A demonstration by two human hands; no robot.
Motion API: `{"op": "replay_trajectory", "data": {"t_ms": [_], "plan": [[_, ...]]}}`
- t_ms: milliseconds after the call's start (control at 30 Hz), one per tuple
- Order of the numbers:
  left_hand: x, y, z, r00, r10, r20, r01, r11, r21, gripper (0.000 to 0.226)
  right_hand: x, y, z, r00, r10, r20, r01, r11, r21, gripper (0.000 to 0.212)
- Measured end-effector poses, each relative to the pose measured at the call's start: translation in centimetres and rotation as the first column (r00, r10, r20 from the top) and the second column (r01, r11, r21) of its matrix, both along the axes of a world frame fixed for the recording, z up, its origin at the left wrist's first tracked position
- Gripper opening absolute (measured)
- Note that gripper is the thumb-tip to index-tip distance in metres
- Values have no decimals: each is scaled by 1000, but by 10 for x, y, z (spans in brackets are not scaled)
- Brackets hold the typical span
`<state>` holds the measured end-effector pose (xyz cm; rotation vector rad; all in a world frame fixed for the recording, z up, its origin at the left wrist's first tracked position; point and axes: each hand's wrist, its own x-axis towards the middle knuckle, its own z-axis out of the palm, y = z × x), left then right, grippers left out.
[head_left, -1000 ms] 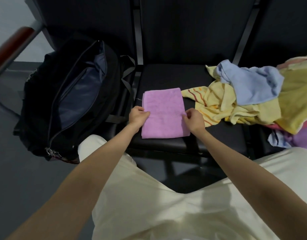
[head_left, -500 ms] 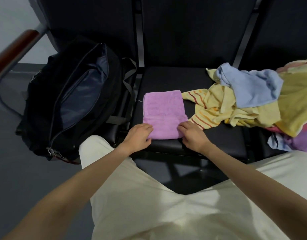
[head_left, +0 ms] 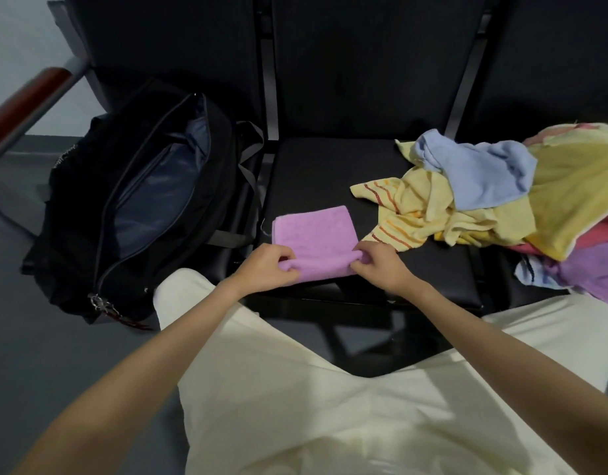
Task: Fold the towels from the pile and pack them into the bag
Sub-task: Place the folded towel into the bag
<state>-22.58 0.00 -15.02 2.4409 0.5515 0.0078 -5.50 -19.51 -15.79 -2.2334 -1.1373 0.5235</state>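
Change: since the earlier frames our hands had slid from the middle sides of the purple towel [head_left: 314, 240] down to its near edge, and that edge had come up off the seat into a soft roll.
Left hand [head_left: 265, 271]: we had it curled around the near left corner of the purple towel, fingers tucked under the lifted edge, gripping it.
Right hand [head_left: 381, 269]: we pinched the near right corner of the same towel between thumb and curled fingers.
Purple towel: it lay folded into a small rectangle on the middle black seat [head_left: 330, 173], its far part flat, its near edge raised in our grip.
Bag [head_left: 134, 214]: the black bag sat on the seat to the left, unzipped, its dark blue lining showing; it stood just beside the towel without touching it.
Pile [head_left: 494, 197]: unfolded towels lay heaped on the right, a light blue one [head_left: 484, 173] on top of yellow ones, a striped yellow one [head_left: 395, 214] reaching nearly to the purple towel, pink and purple cloth at the far right.
Writing: a faint pale mark showed on the bag's left side, too small for us to read.
Armrest [head_left: 25, 97]: a reddish-brown armrest on a grey tube stood at the far left.
Lap: our cream trousers [head_left: 330, 406] filled the foreground.
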Motion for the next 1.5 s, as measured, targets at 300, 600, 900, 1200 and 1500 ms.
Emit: {"op": "replay_trajectory", "data": {"t_ms": [300,600,900,1200,1500], "plan": [[27,25,0,897,431,94,-339,809,-480,15,10,40,11,698,-383,-605,512,858,47,27],[57,26,-33,685,728,19,-601,580,-550,56,15,61,-21,787,-500,-362,557,827,68,63],[42,9,-55,757,619,-209,-650,745,-148,54,9,63,-34,849,-523,-74,500,840,-209,41],[37,8,-16,781,612,-124,-621,744,-245,41,-29,85,2,789,-501,-355,544,839,25,33],[-53,148,67,622,748,232,-714,663,-224,27,-94,215,54,733,-224,-643,446,871,205,39]]}}
